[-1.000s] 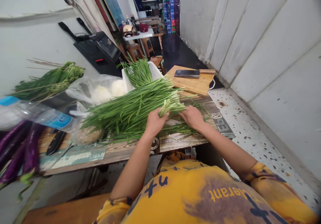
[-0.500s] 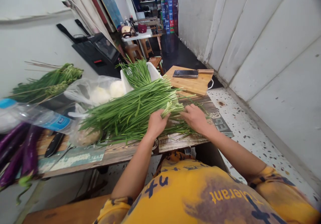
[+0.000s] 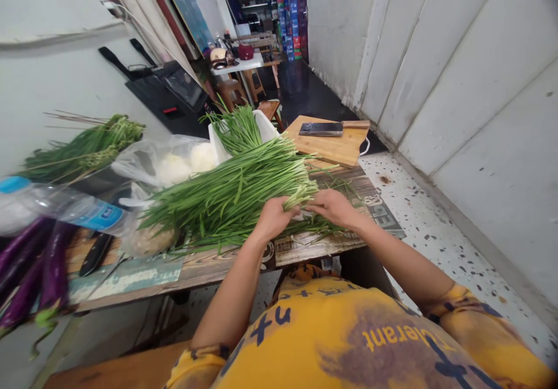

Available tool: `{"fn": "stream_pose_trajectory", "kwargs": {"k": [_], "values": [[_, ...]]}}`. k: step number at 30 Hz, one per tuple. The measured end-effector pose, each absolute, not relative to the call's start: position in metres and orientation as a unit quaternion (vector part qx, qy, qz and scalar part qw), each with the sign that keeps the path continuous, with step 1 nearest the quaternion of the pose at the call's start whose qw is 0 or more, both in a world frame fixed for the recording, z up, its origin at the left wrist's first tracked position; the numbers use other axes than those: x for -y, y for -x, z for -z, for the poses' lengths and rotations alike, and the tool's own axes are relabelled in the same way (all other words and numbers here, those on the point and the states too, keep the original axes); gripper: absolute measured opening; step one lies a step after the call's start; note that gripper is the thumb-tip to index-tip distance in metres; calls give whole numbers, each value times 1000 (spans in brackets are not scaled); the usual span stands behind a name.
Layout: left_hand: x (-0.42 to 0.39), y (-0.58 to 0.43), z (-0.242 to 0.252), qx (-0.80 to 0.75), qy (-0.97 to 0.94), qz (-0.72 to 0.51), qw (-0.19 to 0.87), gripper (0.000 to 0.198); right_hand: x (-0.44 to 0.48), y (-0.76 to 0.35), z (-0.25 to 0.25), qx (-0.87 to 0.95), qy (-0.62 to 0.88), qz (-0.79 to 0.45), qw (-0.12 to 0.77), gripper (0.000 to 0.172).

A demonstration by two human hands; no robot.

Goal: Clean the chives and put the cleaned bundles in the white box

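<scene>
A large heap of long green garlic chives (image 3: 231,188) lies across the table, its pale stem ends pointing right. My left hand (image 3: 275,214) is closed around a small bunch of chives near those ends. Close beside it, my right hand (image 3: 333,206) has its fingers pinched together at the stem ends; what sits between them is too small to make out. Loose chive scraps (image 3: 320,224) lie on the tabletop under and around both hands.
Behind the heap, a white container (image 3: 267,124) holds more chives. A cleaver (image 3: 321,129) rests on a wooden cutting board (image 3: 344,149). Leftward are a bag of white vegetables (image 3: 174,168), a plastic bottle (image 3: 74,206), eggplants (image 3: 52,267), a black-handled knife (image 3: 96,255) and more greens (image 3: 82,147).
My right hand has moved left, from a small gap away to right beside my left hand at the stem ends. My left hand has shifted slightly right.
</scene>
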State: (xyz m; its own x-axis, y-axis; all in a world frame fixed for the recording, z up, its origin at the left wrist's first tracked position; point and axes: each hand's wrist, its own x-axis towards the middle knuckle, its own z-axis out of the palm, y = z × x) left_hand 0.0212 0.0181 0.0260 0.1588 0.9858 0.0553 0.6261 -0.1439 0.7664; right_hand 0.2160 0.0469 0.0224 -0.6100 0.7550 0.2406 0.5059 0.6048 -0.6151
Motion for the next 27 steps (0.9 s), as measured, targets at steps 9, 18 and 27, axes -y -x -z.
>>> {"fn": "stream_pose_trajectory", "kwargs": {"k": [9, 18, 27], "values": [[-17, -21, -26, -576, -684, -313, 319, 21, -48, -208, -13, 557, 486, -505, 446, 30], [-17, -21, -24, -582, -669, -335, 319, 22, -60, -253, -13, 771, 523, -172, 320, 41], [-9, -23, -34, -611, -640, -379, 272, 33, -48, -224, -13, 823, 529, -23, 206, 34]]}}
